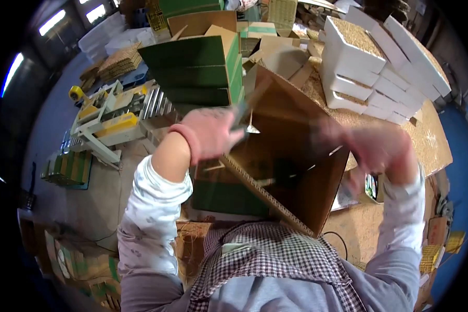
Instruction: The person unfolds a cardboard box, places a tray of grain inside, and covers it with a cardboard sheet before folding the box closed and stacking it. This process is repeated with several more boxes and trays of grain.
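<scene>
An open brown cardboard box (291, 119) stands tilted in front of my body, its inside dark, with a few small pale bits that I cannot make out. My left hand (208, 132), in a pink glove with dark fingertips, is at the box's left edge. Motion smears its fingers, and a small whitish scrap (252, 129) shows beside them. Over the right wall of the box is my right hand (377, 145), also pink-gloved and heavily blurred. Whether either hand grips the cardboard cannot be made out.
Green cartons (192, 70) stand beyond the box. White foam boxes (353, 57) filled with tan grains are stacked on the grain-strewn table (426, 138) at right. A roller machine (114, 117) with yellow parts is at left, near bundled green cartons (67, 167) on the floor.
</scene>
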`<move>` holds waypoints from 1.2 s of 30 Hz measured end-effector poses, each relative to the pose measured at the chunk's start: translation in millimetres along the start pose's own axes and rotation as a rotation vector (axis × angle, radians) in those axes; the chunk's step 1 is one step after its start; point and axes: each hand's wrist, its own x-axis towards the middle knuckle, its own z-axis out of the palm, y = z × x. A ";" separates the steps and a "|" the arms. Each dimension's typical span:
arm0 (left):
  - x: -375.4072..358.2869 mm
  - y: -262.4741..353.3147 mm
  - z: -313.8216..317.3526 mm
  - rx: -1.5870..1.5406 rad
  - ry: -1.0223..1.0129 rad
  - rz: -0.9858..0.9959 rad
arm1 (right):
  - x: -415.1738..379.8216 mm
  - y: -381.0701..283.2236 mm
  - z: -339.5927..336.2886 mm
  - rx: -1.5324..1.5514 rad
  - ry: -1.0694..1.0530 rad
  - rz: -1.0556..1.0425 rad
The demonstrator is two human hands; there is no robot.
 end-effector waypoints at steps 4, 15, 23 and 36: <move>47.4 4.3 3.8 -0.002 -0.114 0.055 | 45.1 -53.6 51.6 -0.423 0.281 0.422; 51.5 17.4 72.8 0.263 1.091 -0.114 | 32.5 10.9 86.3 -0.498 0.656 0.859; -35.4 18.9 55.6 -0.451 0.599 -0.185 | -52.9 35.2 86.4 0.667 0.590 0.862; -29.2 -30.8 165.0 -1.865 0.464 -0.078 | 13.3 5.2 82.3 -0.488 -0.067 0.566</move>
